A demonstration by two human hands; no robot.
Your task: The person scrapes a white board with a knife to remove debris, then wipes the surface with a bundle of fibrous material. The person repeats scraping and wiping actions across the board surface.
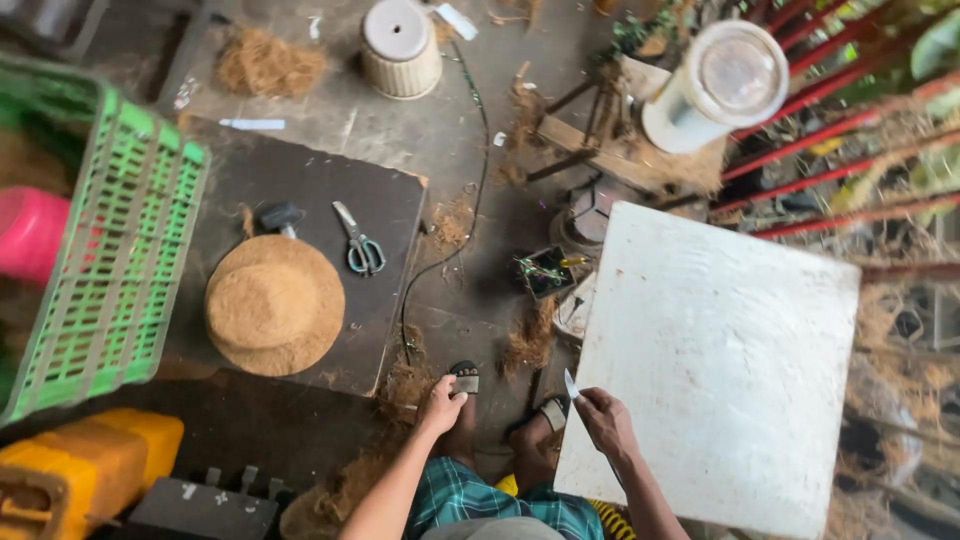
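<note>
My right hand [604, 418] grips a small knife [572, 385] with its blade pointing up, at the near left edge of a large white board [730, 350]. My left hand [440, 405] hangs in front of my knee, fingers curled loosely, just above my sandalled left foot [465, 380]; whether it holds anything I cannot make out. My other sandalled foot [548, 415] shows beside the board.
A dark mat [300, 190] on the floor carries a round coir dome [274, 303], scissors [360, 243] and a small dark tool [278, 216]. A green crate [110, 250] and yellow box [85, 465] stand left; an upturned beige pot [400, 45] and white container [722, 85] stand beyond.
</note>
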